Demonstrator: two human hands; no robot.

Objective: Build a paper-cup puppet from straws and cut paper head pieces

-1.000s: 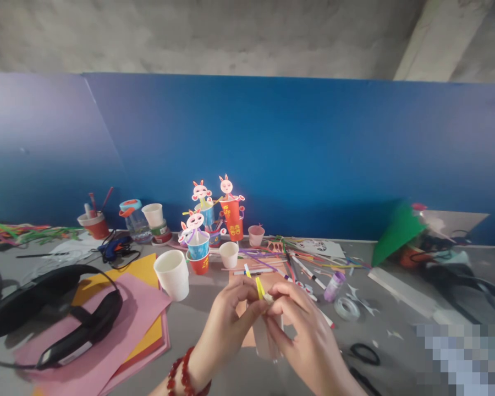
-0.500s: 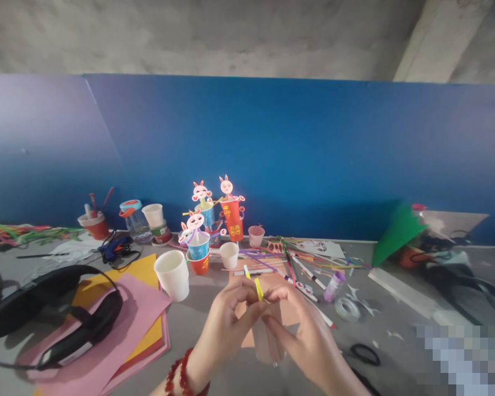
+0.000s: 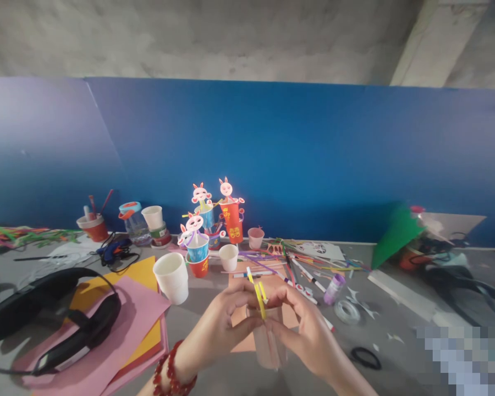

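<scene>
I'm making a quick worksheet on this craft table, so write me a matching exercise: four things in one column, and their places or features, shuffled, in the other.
Column one
1. headphones
2. yellow strips
3. bottle
4. roll of tape

Column two
a. beside a purple tube
b. lying partly over pink paper
c. between the left hand and the right hand
d. topped by a blue lid

Right pairs: 1-b, 2-c, 3-d, 4-a

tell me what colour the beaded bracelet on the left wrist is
The beaded bracelet is dark red, showing best in the head view.
</scene>
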